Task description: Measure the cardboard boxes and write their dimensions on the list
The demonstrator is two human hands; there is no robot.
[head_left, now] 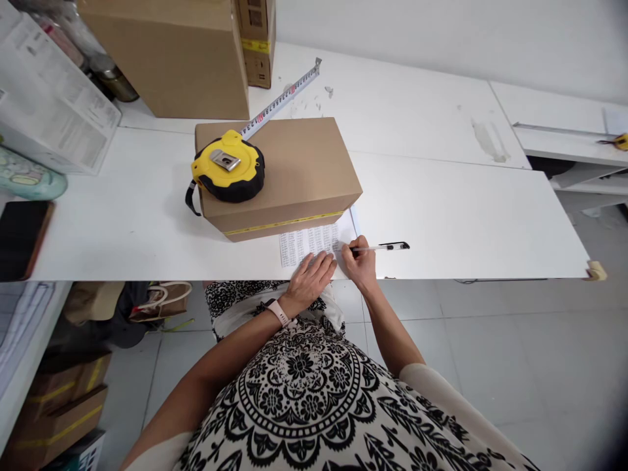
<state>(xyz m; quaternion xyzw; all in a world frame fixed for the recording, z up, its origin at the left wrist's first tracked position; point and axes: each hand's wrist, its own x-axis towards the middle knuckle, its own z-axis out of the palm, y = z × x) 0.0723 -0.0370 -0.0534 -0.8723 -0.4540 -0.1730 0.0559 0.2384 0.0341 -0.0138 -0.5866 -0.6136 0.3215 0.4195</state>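
Note:
My right hand [362, 261] is closed around a pen [385, 247], its tip end down at a sheet of paper [310, 243] with columns of handwriting. The fingers of my left hand [312, 278] lie flat on the lower part of that sheet. Behind both hands sits a closed cardboard box [289, 163], covering the sheet's far edge. On the box rests a yellow and black tape measure [229, 167]; its blade [279, 101] is pulled out and reaches past the box toward the back right.
The white table [456, 216] stretches right. Larger cardboard boxes [171, 59] stand at the back left. A dark phone [24, 239] lies near the left front edge, close to a pale green case [32, 175]. Another tape measure [621, 141] is at the far right.

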